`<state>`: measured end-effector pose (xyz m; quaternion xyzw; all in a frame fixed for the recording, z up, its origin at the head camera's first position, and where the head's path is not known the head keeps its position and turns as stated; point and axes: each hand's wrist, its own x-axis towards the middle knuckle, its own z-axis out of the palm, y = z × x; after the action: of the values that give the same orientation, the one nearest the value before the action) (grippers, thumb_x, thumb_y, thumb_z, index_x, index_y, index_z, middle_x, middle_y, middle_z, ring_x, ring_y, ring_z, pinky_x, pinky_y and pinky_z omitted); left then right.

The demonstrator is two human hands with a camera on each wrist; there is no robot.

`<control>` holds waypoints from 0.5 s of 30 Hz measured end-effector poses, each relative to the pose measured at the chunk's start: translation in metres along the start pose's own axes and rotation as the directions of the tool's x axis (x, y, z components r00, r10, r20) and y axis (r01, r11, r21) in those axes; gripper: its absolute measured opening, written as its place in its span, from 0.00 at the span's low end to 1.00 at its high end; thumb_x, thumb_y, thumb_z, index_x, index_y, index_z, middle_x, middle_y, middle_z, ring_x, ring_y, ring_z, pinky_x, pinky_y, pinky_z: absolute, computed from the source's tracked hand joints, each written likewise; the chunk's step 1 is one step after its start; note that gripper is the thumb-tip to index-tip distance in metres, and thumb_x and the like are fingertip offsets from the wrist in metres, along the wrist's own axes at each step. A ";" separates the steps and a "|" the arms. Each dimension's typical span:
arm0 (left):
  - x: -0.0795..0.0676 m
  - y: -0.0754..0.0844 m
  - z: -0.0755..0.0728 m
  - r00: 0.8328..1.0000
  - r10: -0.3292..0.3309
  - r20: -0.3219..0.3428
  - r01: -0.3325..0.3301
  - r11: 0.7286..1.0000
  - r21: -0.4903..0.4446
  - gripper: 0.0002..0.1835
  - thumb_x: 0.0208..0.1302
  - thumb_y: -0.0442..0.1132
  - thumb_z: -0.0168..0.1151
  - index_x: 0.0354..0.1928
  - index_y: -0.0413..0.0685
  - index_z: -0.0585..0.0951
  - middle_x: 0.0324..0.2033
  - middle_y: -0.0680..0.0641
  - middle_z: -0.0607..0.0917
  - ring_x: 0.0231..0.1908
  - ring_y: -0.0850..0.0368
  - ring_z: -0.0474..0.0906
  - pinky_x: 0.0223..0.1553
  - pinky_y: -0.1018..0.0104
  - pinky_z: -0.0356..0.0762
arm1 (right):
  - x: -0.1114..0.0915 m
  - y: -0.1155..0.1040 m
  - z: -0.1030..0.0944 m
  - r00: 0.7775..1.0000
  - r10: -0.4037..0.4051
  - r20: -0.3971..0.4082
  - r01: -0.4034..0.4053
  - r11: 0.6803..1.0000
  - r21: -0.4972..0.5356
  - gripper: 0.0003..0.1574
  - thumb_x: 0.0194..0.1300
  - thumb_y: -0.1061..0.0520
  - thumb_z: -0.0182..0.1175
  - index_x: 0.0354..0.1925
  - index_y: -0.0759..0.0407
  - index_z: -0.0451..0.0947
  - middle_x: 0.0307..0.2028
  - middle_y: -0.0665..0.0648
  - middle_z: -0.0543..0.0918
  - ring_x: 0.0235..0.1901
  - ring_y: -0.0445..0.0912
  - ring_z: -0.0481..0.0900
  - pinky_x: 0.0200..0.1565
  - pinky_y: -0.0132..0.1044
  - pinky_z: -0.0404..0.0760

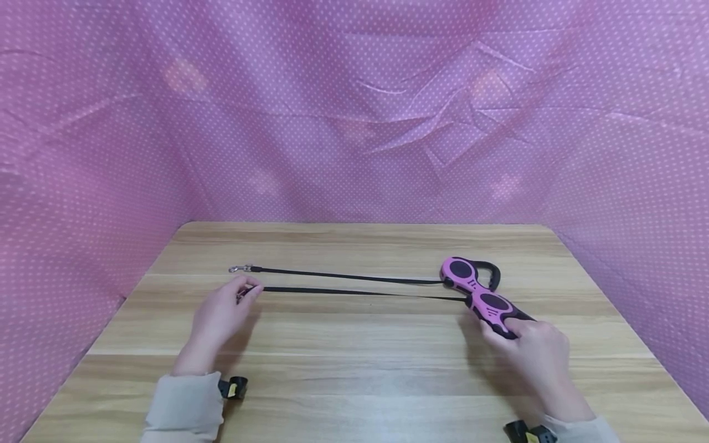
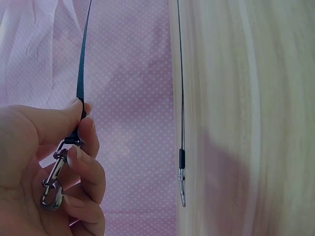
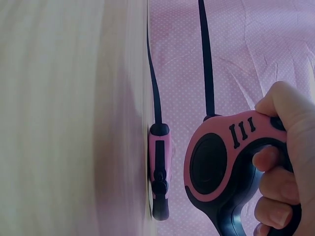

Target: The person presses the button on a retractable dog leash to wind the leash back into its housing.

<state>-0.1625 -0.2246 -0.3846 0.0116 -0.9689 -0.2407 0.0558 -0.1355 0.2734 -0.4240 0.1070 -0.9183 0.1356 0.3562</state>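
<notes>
My right hand (image 1: 540, 354) grips the handle of a pink and black retractable dog leash (image 3: 209, 164), its fingers curled through the loop. From that casing a black strap (image 1: 354, 291) runs left, pulled straight above the table. Thumb and fingers of my left hand (image 1: 224, 311) pinch the strap's end, where a silver snap hook (image 2: 54, 177) hangs in front of the palm. A second pink and black retractable leash (image 1: 460, 271) lies on the table just behind the held one. Its strap (image 1: 343, 276) stretches left, ending in another silver snap hook (image 2: 182, 187).
The wooden table (image 1: 354, 381) reaches back to a pink dotted cloth (image 1: 354, 172), which hangs behind it and along both sides. Dark camera mounts (image 1: 234, 387) sit at the wrists. In the head view the held casing overlaps the lying one.
</notes>
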 end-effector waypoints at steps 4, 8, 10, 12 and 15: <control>0.000 0.003 0.001 1.000 0.004 0.005 -0.004 1.000 0.008 0.18 0.76 0.53 0.49 0.57 0.53 0.78 0.50 0.40 0.85 0.40 0.47 0.80 0.31 0.58 0.74 | 0.000 -0.001 0.002 1.000 -0.026 -0.006 0.026 1.000 0.010 0.22 0.44 0.43 0.69 0.10 0.49 0.70 0.09 0.53 0.73 0.11 0.44 0.60 0.16 0.36 0.55; 0.001 0.004 0.002 1.000 0.008 0.016 -0.008 1.000 0.010 0.18 0.76 0.53 0.49 0.58 0.53 0.78 0.51 0.39 0.84 0.42 0.43 0.81 0.33 0.53 0.77 | 0.001 -0.002 0.003 0.999 -0.041 -0.002 0.041 0.999 0.027 0.23 0.44 0.44 0.70 0.09 0.48 0.67 0.09 0.52 0.72 0.11 0.43 0.60 0.16 0.36 0.56; 0.001 0.004 0.003 1.000 0.013 0.016 -0.014 1.000 0.009 0.18 0.76 0.52 0.49 0.57 0.52 0.78 0.52 0.39 0.84 0.46 0.40 0.81 0.38 0.46 0.78 | 0.002 -0.002 0.004 0.999 -0.046 -0.001 0.046 0.998 0.035 0.24 0.44 0.45 0.71 0.09 0.47 0.67 0.09 0.51 0.72 0.12 0.43 0.60 0.16 0.35 0.56; 0.001 0.005 0.004 1.000 0.014 0.020 -0.014 1.000 0.004 0.18 0.76 0.52 0.49 0.57 0.52 0.78 0.53 0.39 0.84 0.49 0.37 0.81 0.42 0.42 0.78 | 0.003 -0.001 0.004 0.998 -0.055 -0.003 0.055 0.998 0.040 0.24 0.44 0.45 0.71 0.09 0.47 0.66 0.09 0.51 0.72 0.12 0.42 0.60 0.16 0.35 0.56; 0.000 0.004 0.005 1.000 0.016 0.021 -0.016 1.000 -0.002 0.19 0.76 0.53 0.49 0.57 0.52 0.78 0.53 0.38 0.84 0.50 0.37 0.81 0.41 0.42 0.78 | 0.005 0.001 0.005 0.996 -0.085 -0.027 0.086 0.995 0.043 0.24 0.43 0.45 0.70 0.08 0.48 0.66 0.09 0.51 0.73 0.11 0.42 0.60 0.16 0.35 0.56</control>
<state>-0.1635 -0.2188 -0.3868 0.0013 -0.9693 -0.2411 0.0476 -0.1428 0.2719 -0.4247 0.1526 -0.9051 0.1418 0.3707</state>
